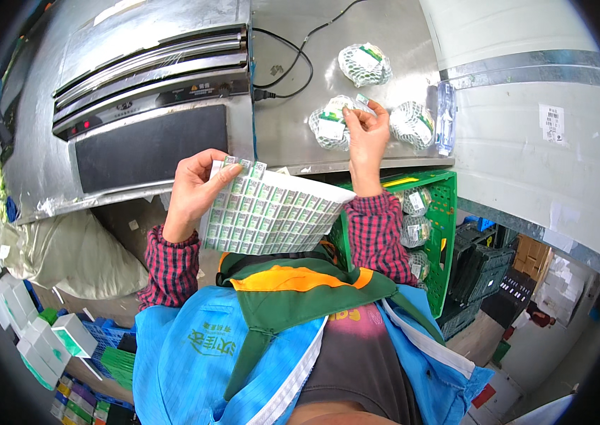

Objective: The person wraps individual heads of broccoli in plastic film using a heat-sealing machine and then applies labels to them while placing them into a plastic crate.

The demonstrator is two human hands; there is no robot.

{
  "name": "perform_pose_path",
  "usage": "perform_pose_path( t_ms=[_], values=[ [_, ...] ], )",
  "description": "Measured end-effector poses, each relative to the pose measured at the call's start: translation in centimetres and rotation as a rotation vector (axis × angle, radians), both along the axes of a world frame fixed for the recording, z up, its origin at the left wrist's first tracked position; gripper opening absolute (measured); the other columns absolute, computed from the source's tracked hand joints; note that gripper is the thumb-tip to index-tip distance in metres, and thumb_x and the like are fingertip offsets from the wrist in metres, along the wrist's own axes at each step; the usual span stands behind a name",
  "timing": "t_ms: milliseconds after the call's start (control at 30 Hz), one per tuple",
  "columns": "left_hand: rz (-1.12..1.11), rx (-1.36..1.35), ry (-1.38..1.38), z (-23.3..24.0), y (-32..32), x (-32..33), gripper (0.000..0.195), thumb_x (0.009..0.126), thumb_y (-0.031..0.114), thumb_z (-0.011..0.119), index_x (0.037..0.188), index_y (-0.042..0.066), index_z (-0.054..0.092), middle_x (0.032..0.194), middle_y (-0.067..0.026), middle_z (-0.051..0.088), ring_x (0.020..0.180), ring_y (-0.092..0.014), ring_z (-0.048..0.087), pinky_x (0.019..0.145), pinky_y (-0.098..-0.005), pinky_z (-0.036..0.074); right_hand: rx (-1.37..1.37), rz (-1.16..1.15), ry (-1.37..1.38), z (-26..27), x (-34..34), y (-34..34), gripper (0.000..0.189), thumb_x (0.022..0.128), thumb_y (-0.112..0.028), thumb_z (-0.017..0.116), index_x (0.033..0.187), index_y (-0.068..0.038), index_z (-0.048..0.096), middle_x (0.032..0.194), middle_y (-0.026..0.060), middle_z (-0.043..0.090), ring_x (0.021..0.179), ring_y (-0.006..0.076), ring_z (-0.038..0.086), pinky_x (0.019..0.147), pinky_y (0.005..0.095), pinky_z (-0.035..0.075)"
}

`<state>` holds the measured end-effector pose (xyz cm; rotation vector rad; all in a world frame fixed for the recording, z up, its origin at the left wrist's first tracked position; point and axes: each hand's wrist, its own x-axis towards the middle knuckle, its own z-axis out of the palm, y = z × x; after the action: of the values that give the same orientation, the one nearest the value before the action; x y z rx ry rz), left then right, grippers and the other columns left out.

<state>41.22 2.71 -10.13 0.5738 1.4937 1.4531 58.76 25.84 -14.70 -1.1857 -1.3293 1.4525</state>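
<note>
My left hand grips a sheet of small printed stickers by its upper left corner, thumb on top. The sheet tilts in front of my body, its rows printed green and grey with codes. My right hand has a single small sticker at its fingertips. It hovers over or touches a white foam-netted package that bears a green and white label; which of the two I cannot tell. Another netted package lies just right of that hand, and a third farther back on the steel table.
A wrapping machine with a dark plate stands left. A black cable loops across the table. A plastic bottle lies by the white wall panel. Below the table edge, a green crate holds several netted packages.
</note>
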Motion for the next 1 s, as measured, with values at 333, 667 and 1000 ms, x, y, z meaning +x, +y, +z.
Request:
perform_pose_path(
  t_ms=[333,667,1000],
  values=[
    [-0.181,0.026,-0.124,-1.1,4.4,-3.9,0.017,0.091,0.011,0.064,0.103,-0.001,0.063,0.09,-0.0025,0.068,0.082,-0.006,0.06,0.072,-0.0213,0.048,0.242,0.028,-0.543,-1.5,0.1,2.0,0.044,0.075,-0.006,0.073,0.115,-0.002,0.053,0.105,0.0119,0.058,0.085,0.0175,0.055,0.067,0.0301,0.047],
    [-0.192,0.027,-0.168,-0.1,6.4,-6.7,0.016,0.093,0.012,0.062,0.102,0.0,0.061,0.087,0.0025,0.062,0.077,-0.002,0.052,0.068,-0.0184,0.041,-0.157,-0.355,0.039,-1.1,-4.0,13.1,0.021,0.084,-0.011,0.071,0.097,0.004,0.062,0.079,0.0021,0.061,0.064,0.0079,0.053,0.057,0.0215,0.045],
    [-0.188,-0.008,-0.109,-0.5,7.1,-6.7,0.014,0.092,0.01,0.061,0.099,-0.002,0.064,0.085,0.0021,0.063,0.078,-0.003,0.053,0.069,-0.0194,0.043,-0.127,-0.302,-0.144,-5.6,-1.6,18.0,0.051,0.075,-0.007,0.075,0.119,0.004,0.052,0.072,0.0035,0.06,0.057,0.0116,0.054,0.052,0.0248,0.042]
  ],
)
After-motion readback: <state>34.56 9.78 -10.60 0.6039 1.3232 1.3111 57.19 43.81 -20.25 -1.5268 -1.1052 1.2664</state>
